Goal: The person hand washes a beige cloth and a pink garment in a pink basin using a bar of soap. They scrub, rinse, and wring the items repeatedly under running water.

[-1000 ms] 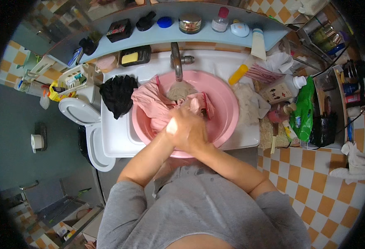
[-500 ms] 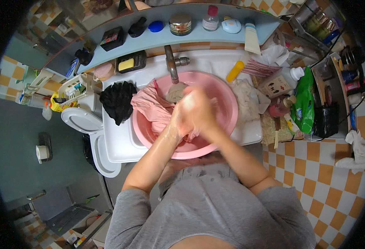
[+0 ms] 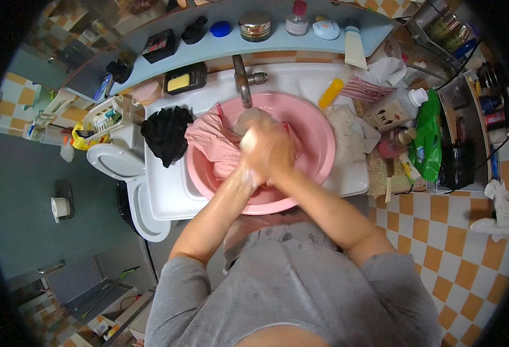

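Observation:
Over the pink basin point(image 3: 329, 151), my left hand point(image 3: 254, 155) and my right hand point(image 3: 280, 147) press together, closed and blurred by motion. What they grip is hidden; a whitish patch, lather or cloth, shows on the left hand. White suds cling to my left wrist. To the left of my hands, a pink garment point(image 3: 210, 140) hangs partly over the basin's rim, and more pink cloth lies under them. A greyish-beige cloth point(image 3: 253, 118) sits behind my hands, below the metal faucet point(image 3: 242, 82).
The basin stands in a white sink point(image 3: 167, 199). At its left lies a black cloth point(image 3: 166, 136), with a yellow soap bar point(image 3: 178, 82) behind. On the right are a yellow tube point(image 3: 331, 93), a whitish cloth point(image 3: 347, 136) and a large bottle point(image 3: 394, 109). Toiletries line the blue shelf point(image 3: 208, 51).
My hands have shifted slightly against each other, the right hand coming closer in toward the left. The whole view has moved a little; the basin and garments otherwise look the same.

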`<state>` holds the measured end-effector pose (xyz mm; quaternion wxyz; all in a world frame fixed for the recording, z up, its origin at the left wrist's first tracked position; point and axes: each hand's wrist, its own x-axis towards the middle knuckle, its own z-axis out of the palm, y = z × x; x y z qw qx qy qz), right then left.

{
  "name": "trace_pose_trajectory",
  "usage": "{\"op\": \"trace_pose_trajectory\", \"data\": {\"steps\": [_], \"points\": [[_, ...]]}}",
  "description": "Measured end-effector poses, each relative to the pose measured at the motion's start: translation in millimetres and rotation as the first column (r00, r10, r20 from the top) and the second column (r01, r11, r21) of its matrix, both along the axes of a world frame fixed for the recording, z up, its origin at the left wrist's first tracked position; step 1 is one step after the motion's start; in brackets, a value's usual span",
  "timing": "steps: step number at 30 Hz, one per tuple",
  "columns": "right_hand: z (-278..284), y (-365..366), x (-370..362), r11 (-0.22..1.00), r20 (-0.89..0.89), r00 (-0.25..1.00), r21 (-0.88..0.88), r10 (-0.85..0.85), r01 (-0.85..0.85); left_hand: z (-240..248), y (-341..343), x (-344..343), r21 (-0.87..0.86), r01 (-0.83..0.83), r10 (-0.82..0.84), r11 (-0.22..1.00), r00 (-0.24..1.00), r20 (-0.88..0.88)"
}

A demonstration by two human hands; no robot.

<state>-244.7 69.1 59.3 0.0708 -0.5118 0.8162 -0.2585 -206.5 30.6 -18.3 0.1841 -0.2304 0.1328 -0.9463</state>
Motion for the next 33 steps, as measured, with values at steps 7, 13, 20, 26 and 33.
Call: {"op": "trace_pose_trajectory", "data": {"steps": [7,13,20,26,33], "points": [[-11.1,14.6,28.4,0.944,-0.179,0.977,-0.286,0.119,-0.167,-61.8,-42.7,14.5,-0.110,0.319,-0.234,0.941,0.852,0.469],[-8.3,-19.2,-30.7,0.983,0.110,0.981,-0.069,-0.161,0.169,11.8,-8.9,8.5,-0.135,0.241,0.000,0.961,0.490,0.872],[-10.8,1.7,-14.1,0.995,-0.035,0.999,-0.096,-0.029,0.026,23.7,-7.7,13.1,-0.008,0.214,-0.090,0.977,0.446,0.891],[-30.9,4.6,-88.3,0.955,0.895,0.446,-0.154,0.026,0.253,33.6,-20.6,13.0,-0.084,0.409,-0.162,0.909,0.532,0.831],[-26.5,9.6,-91.6,0.790,0.955,0.258,-0.272,0.149,0.550,30.4,-22.1,10.6,-0.067,0.237,-0.103,0.969,0.639,0.762]]}}
